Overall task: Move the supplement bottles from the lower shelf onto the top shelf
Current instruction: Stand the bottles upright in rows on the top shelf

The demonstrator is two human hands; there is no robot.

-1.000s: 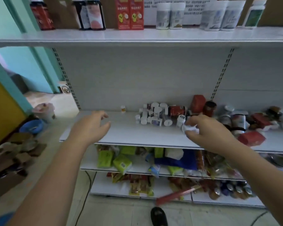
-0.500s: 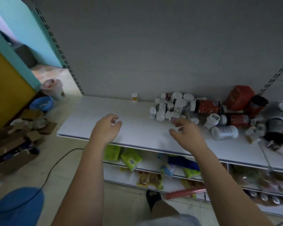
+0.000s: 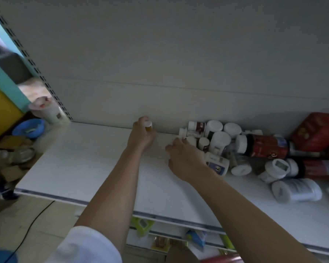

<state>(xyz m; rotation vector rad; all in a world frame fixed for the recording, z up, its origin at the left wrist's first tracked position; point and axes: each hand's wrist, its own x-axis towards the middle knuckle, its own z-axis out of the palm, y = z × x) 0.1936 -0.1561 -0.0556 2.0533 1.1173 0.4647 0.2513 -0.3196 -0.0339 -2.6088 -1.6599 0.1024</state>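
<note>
Shelf (image 3: 80, 168) white. Vial (image 3: 149, 128) amber, white cap. Bottles (image 3: 219, 139) at right: white, some red with black. Bowl (image 3: 29, 128) at left blue. Sleeve (image 3: 87, 245) white.

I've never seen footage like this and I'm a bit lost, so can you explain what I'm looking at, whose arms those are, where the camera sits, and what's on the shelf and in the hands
There is no machine here. These are a person's two bare arms, filmed by one wide-angle camera worn on their head. It looks forward and down, which is why straight edges look bent.

The left hand grips a small orange bottle with a white cap, at the back of the white shelf.

The right hand reaches into a pile of bottles on the same shelf. Its fingers are at the small white ones, but whether they hold one cannot be told.

Most bottles in the pile have white caps and many lie on their sides. One of them is a large red bottle.
</note>
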